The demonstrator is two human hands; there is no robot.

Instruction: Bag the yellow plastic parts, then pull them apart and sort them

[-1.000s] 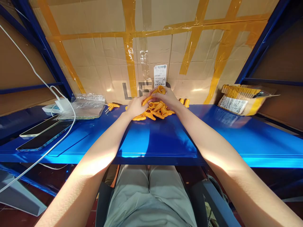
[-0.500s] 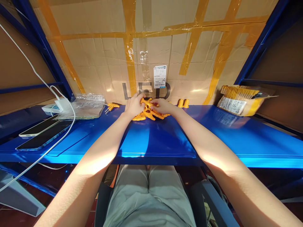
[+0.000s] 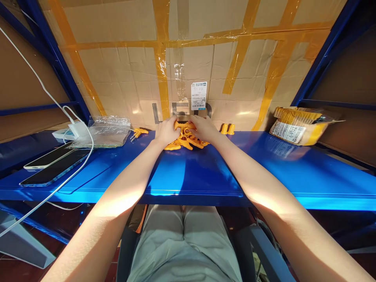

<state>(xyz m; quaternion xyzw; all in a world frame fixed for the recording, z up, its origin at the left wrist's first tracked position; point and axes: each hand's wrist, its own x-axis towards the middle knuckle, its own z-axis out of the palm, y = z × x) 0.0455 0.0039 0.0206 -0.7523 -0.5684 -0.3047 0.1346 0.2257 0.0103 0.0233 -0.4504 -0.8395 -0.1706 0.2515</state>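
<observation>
The pile (image 3: 189, 141) is covered by the left hand (image 3: 166, 131) and the right hand (image 3: 205, 129); whether either grip is clamped cannot be told. Tangled pieces could be dragged off the pile if one is lifted.

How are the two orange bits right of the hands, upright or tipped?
Upright: both orange bits stand side by side on the blue shelf.

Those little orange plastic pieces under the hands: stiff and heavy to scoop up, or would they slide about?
Probably light and stiff: the orange plastic pieces look like small moulded parts, and the left hand and right hand cover most of the heap. They may skid, since the blue shelf is glossy. They lie tangled, so several might lift together.
</observation>
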